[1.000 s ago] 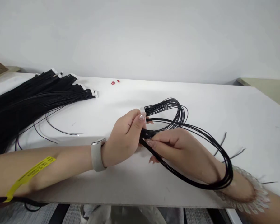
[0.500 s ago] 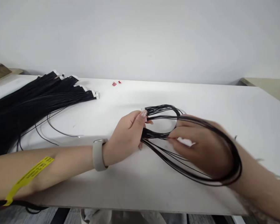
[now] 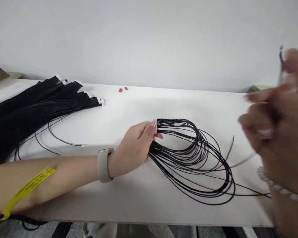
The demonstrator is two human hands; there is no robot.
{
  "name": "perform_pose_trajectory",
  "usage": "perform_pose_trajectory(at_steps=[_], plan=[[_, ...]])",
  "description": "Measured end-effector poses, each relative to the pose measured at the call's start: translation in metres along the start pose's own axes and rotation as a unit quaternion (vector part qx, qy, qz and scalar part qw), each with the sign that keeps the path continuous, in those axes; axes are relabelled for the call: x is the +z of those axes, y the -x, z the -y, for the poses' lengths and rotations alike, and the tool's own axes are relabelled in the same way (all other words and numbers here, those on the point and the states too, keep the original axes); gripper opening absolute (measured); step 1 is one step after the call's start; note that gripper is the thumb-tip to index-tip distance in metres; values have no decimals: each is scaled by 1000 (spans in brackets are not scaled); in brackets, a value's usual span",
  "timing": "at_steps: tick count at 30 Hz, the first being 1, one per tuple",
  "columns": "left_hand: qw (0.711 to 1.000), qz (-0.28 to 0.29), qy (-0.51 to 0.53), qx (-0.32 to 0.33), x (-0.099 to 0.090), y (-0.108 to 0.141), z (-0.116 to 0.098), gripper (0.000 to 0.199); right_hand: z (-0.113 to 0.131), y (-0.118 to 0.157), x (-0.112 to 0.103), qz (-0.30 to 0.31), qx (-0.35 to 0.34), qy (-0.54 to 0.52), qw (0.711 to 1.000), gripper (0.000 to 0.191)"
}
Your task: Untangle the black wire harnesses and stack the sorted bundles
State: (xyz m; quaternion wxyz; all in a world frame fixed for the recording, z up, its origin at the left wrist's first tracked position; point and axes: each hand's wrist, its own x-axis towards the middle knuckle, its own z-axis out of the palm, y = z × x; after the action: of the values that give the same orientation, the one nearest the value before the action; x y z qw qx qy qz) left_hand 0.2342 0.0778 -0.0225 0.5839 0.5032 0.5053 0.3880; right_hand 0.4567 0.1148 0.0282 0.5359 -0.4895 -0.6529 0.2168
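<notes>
My left hand [image 3: 137, 143] is closed around a looped bundle of black wires [image 3: 198, 155]. Under the thumb, a white connector [image 3: 155, 125] sits at the bundle's end. The loops fan out to the right, low over the white table, and a few loose wire ends stick out beyond them. My right hand [image 3: 283, 109] is raised at the right edge, blurred and apart from the bundle, with its fingers curled. A thin dark strand [image 3: 281, 62] stands up from its fingers; its kind is too smeared to make out.
A thick pile of black wires [image 3: 39, 109] with white connectors lies on the left of the white table [image 3: 129, 198], several strands straying from it. Small red pieces [image 3: 121, 90] lie near the back wall. A yellow label [image 3: 27, 190] hangs across my left forearm.
My right hand has left the wire loops and swung up to the right. The loops have dropped and spread out. My left hand stays in place, holding the bundle.
</notes>
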Motion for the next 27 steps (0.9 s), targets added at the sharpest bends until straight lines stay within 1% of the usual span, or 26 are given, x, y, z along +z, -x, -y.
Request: perform_pose_trajectory(at_steps=[1,2,4,5,6,8,9,11,16,21,27], plan=[[1000,2,-3,-1,0,0,0,38,4,6,9,13,8,-4,1000,38],[1000,2,-5,-1,0,1,-1,38,7,11,17,41,5,8,999,31],[1000,3,-7,2,0,1,-2,38,9,19,28,128,-20,65,989,11],[1000,4,-9,6,0,1,-2,38,8,22,32,168,-43,103,979,7],[1000,4,-9,8,0,1,-2,38,7,23,34,199,-74,133,968,7],[1000,4,-9,13,0,1,-2,37,3,25,34,236,-140,159,948,5],[1000,4,-11,15,0,1,-3,37,0,26,34,248,-168,157,941,3],[1000,2,-17,23,0,1,-4,37,-3,27,31,270,-205,142,930,7],[998,-1,-36,50,2,1,-7,37,-4,29,29,288,-217,138,922,16],[997,-1,-51,66,3,1,-6,36,-2,28,33,287,-229,166,915,13],[995,-1,-61,77,2,1,-5,36,-3,27,33,296,-251,178,904,15]])
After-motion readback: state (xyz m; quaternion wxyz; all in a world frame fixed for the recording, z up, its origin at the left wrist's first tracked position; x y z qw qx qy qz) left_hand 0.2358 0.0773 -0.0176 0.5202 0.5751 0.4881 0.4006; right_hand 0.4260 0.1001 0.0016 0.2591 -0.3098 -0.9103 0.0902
